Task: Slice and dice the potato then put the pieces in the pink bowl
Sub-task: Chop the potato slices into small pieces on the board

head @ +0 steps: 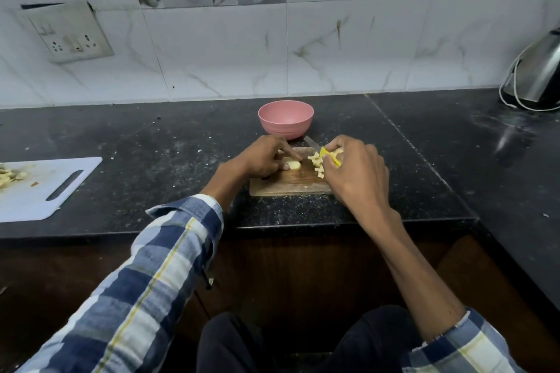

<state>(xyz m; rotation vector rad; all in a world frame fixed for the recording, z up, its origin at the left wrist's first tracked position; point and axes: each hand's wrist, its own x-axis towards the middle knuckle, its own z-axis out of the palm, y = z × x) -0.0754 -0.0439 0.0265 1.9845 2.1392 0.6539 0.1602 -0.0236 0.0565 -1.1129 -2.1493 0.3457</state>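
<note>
Left hand [266, 159] pinches a potato piece [293, 164]; right hand [354, 169] grips the yellow-handled knife [321, 153]. Fingertips close to the blade risk a cut, and the dice [316, 164] could scatter off the wooden board [288, 186]

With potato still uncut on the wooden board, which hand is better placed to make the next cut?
Right. The right hand already grips the yellow-handled knife beside the diced pieces. The left hand pinches the uncut potato piece on the wooden board, so it suits steadying.
</note>
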